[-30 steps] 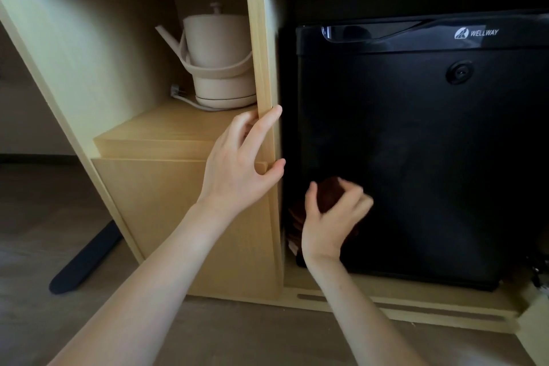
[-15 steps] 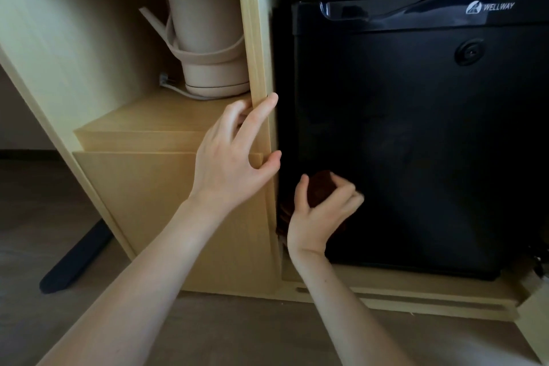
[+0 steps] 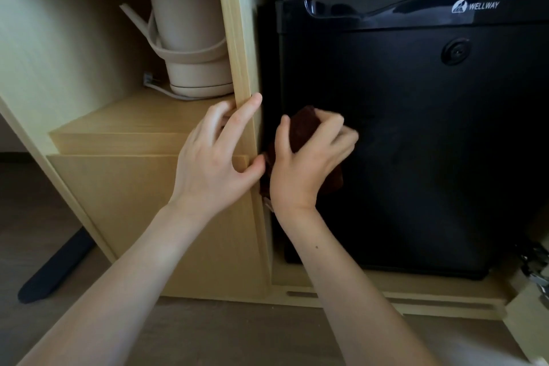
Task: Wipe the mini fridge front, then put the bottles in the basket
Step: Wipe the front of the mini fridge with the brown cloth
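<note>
A black mini fridge (image 3: 430, 134) with a closed door stands in the right bay of a light wooden cabinet. My right hand (image 3: 306, 163) presses a dark brown cloth (image 3: 303, 128) against the door's left side, about mid-height. The wooden divider post (image 3: 240, 62) left of the fridge has my left hand (image 3: 217, 154) resting on it, fingers spread and thumb at the post's edge. No bottles and no basket are in view.
A beige electric kettle (image 3: 190, 36) with its cord sits on a shelf in the left bay, above a wooden drawer block (image 3: 133, 202). A dark table foot (image 3: 53, 270) lies on the floor at left. Some metal hardware (image 3: 537, 267) shows at the right edge.
My right hand has carried the cloth up the fridge door from near its lower left corner to mid-height. My left hand stays on the divider post. The view has shifted closer.
</note>
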`<state>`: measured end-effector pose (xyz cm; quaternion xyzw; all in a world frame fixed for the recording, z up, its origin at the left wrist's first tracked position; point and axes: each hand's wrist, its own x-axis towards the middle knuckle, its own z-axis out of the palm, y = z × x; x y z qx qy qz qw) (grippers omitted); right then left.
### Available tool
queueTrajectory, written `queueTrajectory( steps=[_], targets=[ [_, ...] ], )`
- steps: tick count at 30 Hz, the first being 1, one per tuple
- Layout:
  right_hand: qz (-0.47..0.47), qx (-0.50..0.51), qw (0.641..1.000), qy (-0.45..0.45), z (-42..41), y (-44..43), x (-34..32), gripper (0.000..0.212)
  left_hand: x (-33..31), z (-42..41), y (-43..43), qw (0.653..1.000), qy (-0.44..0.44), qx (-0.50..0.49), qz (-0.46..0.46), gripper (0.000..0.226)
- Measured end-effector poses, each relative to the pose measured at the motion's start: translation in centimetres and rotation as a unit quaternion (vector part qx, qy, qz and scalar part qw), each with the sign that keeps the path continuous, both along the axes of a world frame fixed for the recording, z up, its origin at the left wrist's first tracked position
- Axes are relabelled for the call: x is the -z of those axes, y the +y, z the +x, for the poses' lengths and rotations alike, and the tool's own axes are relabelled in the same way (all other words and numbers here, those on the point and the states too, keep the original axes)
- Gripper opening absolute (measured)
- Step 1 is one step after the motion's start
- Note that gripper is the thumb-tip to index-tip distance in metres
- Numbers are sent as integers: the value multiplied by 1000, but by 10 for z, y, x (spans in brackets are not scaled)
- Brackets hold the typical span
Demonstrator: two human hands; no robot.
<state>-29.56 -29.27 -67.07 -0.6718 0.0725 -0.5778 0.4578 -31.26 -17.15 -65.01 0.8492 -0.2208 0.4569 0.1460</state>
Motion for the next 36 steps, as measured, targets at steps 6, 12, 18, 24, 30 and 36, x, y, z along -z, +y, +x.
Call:
queueTrajectory(
  steps=[6, 12, 18, 24, 30, 36],
  targets=[
    [46, -35, 991, 118, -26, -13, 121, 38, -3, -4, -1, 1000, 7, 8, -6, 76],
    [50, -63, 992, 99, -24, -16, 107, 38, 13, -3, -5, 997, -60, -45, 12, 70],
    [15, -41, 996, 83, -18, -12, 119, 39, 37, -4, -4, 995, -71, -57, 37, 69],
    [76, -66, 985, 140, -26, -5, 157, 39, 49, -15, 2, 998, -56, -31, 18, 72],
    [87, -105, 987, 89, -19, -4, 117, 37, 65, -17, 10, 997, -75, -15, -6, 71],
    [210, -69, 953, 209, -34, -3, 181, 40, 68, -15, 6, 997, -72, -18, -17, 73]
  ],
)
